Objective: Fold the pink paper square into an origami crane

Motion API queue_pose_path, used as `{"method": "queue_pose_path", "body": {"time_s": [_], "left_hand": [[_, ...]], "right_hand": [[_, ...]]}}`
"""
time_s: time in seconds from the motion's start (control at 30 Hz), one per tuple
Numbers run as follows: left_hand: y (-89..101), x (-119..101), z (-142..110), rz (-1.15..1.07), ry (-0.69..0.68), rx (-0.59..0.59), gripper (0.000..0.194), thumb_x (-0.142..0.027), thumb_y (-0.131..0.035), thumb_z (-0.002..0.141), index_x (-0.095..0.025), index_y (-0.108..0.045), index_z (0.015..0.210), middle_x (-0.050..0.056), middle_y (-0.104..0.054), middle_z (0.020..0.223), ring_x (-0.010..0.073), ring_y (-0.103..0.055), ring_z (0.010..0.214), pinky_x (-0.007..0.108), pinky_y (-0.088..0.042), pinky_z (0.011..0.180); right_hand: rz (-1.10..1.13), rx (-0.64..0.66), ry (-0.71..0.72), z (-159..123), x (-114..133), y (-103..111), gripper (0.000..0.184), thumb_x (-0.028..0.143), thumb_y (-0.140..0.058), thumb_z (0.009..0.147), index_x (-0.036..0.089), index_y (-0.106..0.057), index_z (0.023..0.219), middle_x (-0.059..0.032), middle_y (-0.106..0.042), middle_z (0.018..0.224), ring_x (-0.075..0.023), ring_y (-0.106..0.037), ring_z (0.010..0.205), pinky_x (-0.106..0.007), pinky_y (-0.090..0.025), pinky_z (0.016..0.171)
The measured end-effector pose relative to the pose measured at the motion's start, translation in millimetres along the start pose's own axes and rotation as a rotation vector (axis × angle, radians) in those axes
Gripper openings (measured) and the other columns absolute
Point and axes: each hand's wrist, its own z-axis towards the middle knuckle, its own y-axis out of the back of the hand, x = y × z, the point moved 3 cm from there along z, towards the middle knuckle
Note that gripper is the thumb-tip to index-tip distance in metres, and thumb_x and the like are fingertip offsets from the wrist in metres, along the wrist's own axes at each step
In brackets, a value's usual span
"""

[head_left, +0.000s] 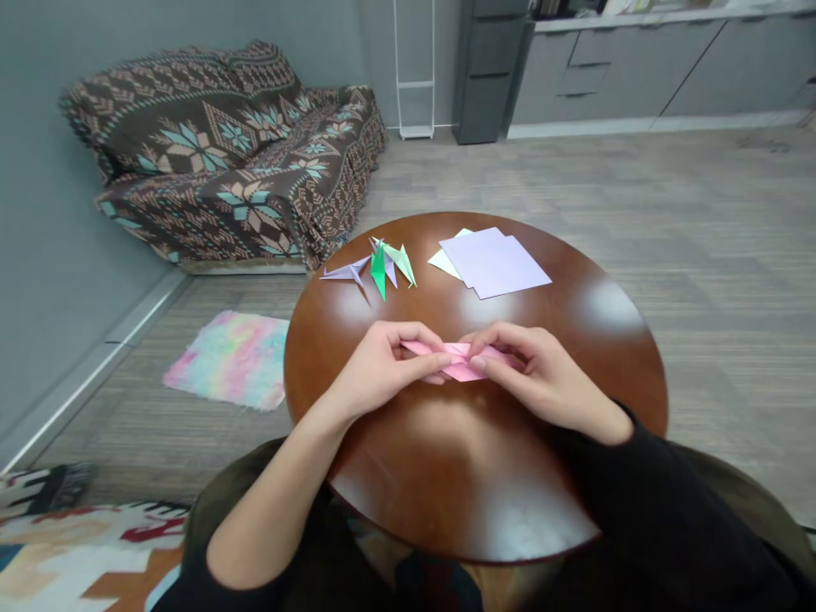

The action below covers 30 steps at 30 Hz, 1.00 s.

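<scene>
A partly folded piece of pink origami paper (460, 367) is held between my two hands, just above the round table. My left hand (399, 359) pinches its left end, thumb on top and fingers beneath. At the right end, my right hand (529, 365) grips it, with thumb and index finger meeting near the paper's middle. The fingers cover both ends of the paper. Beyond my left hand lie folded paper cranes: a lilac one (349, 272), a dark green one (378, 270) and a pale green one (401, 262), overlapping in a cluster.
The brown round table (446, 459) stands before me. Lilac paper sheets (495, 262) lie at its far side, partly over a pale green sheet (446, 262). A patterned sofa (242, 161) is at the far left, with a fluffy pastel rug (229, 361) on the floor.
</scene>
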Motion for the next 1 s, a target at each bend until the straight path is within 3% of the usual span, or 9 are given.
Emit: {"method": "queue_pose_path", "body": {"time_s": [0.17, 0.33, 0.47, 0.6, 0.73, 0.9, 1.0], "left_hand": [[-1.3, 1, 1, 0.049, -0.032, -0.033, 0.019, -0.031, -0.086, 0.079, -0.015, -0.079, 0.085, 0.005, -0.08, 0.074, 0.0169, -0.075, 0.071, 0.022, -0.054, 0.068], [-3.7, -5, -3, 0.213, -0.181, -0.127, 0.014, -0.028, -0.085, 0.079, -0.015, -0.08, 0.081, 0.005, -0.08, 0.074, 0.0155, -0.07, 0.066, 0.022, -0.049, 0.061], [-6.8, -10, -7, 0.299, -0.243, -0.094, 0.016, -0.032, -0.079, 0.086, -0.016, -0.081, 0.083, 0.005, -0.081, 0.075, 0.0151, -0.069, 0.064, 0.022, -0.047, 0.06], [-8.4, -13, -8, 0.362, -0.285, -0.087, 0.016, -0.033, -0.077, 0.088, -0.018, -0.081, 0.082, 0.005, -0.081, 0.076, 0.016, -0.071, 0.063, 0.022, -0.048, 0.059], [-8.4, -11, -7, 0.291, -0.262, -0.077, 0.014, -0.031, -0.077, 0.088, -0.018, -0.08, 0.083, 0.006, -0.082, 0.078, 0.0184, -0.075, 0.07, 0.024, -0.054, 0.066], [-6.3, -5, -6, 0.129, -0.19, -0.102, 0.017, -0.028, -0.087, 0.076, -0.017, -0.077, 0.082, 0.004, -0.079, 0.074, 0.0181, -0.074, 0.068, 0.024, -0.054, 0.065], [-5.7, -5, -5, 0.073, -0.192, -0.129, 0.015, -0.028, -0.085, 0.079, -0.017, -0.076, 0.082, 0.004, -0.079, 0.077, 0.0179, -0.075, 0.071, 0.025, -0.056, 0.068]], "right_hand": [[-0.02, -0.011, 0.049, 0, 3, -3, 0.009, 0.024, -0.059, 0.101, 0.021, -0.067, 0.1, -0.0069, -0.077, 0.109, -0.0206, -0.072, 0.092, -0.031, -0.053, 0.083], [-0.073, -0.051, 0.174, -1, 12, -4, 0.013, 0.027, -0.078, 0.09, 0.02, -0.069, 0.096, -0.0098, -0.074, 0.117, -0.0219, -0.071, 0.1, -0.032, -0.053, 0.089], [-0.04, -0.036, 0.077, -1, 11, -4, 0.012, 0.029, -0.077, 0.092, 0.021, -0.071, 0.086, -0.0057, -0.074, 0.096, -0.0199, -0.068, 0.083, -0.032, -0.052, 0.076], [-0.008, -0.052, -0.022, -3, 14, -5, 0.015, 0.033, -0.079, 0.089, 0.021, -0.072, 0.084, -0.0055, -0.075, 0.089, -0.0216, -0.068, 0.079, -0.033, -0.052, 0.073], [-0.032, -0.079, -0.03, -4, 17, -4, 0.014, 0.031, -0.074, 0.094, 0.02, -0.073, 0.084, -0.0061, -0.077, 0.089, -0.0214, -0.069, 0.078, -0.033, -0.051, 0.071], [-0.051, -0.119, -0.023, -4, 16, 0, 0.01, 0.023, -0.072, 0.093, 0.02, -0.071, 0.083, -0.0048, -0.078, 0.089, -0.0194, -0.067, 0.075, -0.031, -0.048, 0.068], [-0.006, -0.157, -0.03, -5, 17, 1, 0.012, 0.021, -0.073, 0.09, 0.02, -0.07, 0.079, -0.0044, -0.077, 0.087, -0.0188, -0.066, 0.074, -0.03, -0.047, 0.067]]}}
